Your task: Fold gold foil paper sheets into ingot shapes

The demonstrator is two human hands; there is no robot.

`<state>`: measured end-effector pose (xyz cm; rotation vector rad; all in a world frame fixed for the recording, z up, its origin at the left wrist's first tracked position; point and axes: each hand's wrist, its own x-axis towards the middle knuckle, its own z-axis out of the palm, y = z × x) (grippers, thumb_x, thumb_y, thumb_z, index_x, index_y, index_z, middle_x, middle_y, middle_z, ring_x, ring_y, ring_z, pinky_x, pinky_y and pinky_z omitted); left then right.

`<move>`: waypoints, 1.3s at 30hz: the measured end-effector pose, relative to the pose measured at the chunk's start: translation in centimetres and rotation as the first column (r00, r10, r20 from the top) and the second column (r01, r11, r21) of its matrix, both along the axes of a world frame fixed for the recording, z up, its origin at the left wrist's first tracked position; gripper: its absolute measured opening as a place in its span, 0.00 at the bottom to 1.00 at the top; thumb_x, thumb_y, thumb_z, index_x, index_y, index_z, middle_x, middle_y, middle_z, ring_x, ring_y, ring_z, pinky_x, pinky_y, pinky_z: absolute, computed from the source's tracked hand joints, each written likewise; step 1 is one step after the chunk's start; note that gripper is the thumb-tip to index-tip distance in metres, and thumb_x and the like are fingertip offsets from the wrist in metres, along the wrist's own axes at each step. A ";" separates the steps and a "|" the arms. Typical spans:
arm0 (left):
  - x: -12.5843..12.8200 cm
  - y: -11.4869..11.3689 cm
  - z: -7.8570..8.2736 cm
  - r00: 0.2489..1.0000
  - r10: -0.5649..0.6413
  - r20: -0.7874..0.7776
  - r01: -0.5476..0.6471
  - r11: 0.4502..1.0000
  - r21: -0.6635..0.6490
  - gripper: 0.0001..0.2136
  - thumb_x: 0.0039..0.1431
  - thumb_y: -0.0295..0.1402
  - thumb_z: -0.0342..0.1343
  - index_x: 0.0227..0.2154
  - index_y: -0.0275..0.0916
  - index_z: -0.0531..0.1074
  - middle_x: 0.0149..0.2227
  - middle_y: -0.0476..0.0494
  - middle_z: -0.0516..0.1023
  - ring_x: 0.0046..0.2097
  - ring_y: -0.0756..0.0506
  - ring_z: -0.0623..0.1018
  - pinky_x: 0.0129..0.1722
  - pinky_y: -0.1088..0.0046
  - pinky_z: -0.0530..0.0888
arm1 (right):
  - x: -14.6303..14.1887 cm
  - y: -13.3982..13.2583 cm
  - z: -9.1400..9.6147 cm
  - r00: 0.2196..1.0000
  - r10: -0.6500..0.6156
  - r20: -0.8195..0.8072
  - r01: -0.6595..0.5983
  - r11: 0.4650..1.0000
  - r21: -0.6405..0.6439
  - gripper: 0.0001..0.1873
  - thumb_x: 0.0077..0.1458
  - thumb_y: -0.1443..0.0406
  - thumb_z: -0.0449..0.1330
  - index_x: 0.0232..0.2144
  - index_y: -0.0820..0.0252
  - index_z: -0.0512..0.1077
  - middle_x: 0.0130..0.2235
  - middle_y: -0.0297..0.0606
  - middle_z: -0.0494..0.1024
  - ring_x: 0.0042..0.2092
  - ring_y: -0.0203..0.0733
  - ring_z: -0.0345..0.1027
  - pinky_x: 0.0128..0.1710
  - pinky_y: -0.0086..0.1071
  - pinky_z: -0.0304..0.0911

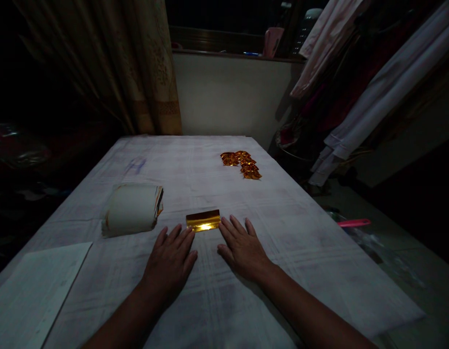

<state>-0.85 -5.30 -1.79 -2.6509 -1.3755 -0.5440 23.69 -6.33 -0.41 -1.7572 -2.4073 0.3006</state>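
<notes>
A small shiny gold foil sheet (203,221) lies on the pale checked cloth, its long side running left to right. My left hand (171,257) rests flat with fingers stretched, the fingertips at the sheet's lower left corner. At the right end of the sheet lies my right hand (244,247), palm down and fingers apart. Left of the sheet is a curved stack of pale paper sheets (131,208), with gold and dark edges showing on its right side. Several folded gold foil pieces (242,164) sit grouped toward the far right of the table.
A white sheet of paper (38,291) lies at the near left of the cloth-covered table (195,174). Beyond are a curtain (137,72), a wall and a ledge holding a pink cup (273,41). Clothes (373,87) hang at the right, above a pink-handled item (354,223).
</notes>
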 end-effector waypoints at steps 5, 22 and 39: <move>3.2 0.2 0.7 0.998 -0.064 0.006 0.064 0.998 -0.004 0.20 0.71 0.38 0.44 0.59 0.38 0.71 0.60 0.36 0.75 0.63 0.35 0.71 0.66 0.43 0.58 | -0.2 0.1 0.0 1.000 -0.003 -0.009 0.003 1.000 0.007 0.32 0.69 0.52 0.49 0.68 0.60 0.58 0.71 0.43 0.55 0.72 0.57 0.42 0.69 0.62 0.35; -0.5 0.5 0.5 0.998 -0.008 -0.056 0.006 1.000 -0.026 0.21 0.70 0.39 0.43 0.60 0.42 0.70 0.60 0.39 0.75 0.61 0.35 0.74 0.65 0.42 0.58 | -0.2 -0.1 -0.4 1.000 -0.013 -0.018 0.014 0.999 0.047 0.31 0.68 0.52 0.50 0.67 0.58 0.60 0.70 0.42 0.57 0.72 0.57 0.43 0.69 0.60 0.38; 1.7 3.5 1.6 0.963 0.153 0.222 -0.124 0.983 -0.138 0.06 0.63 0.34 0.53 0.31 0.42 0.73 0.36 0.44 0.80 0.41 0.40 0.77 0.45 0.58 0.72 | 0.6 4.9 -1.4 0.943 -0.144 -0.301 0.197 0.968 0.156 0.16 0.58 0.63 0.62 0.48 0.54 0.78 0.57 0.43 0.76 0.60 0.51 0.65 0.58 0.47 0.58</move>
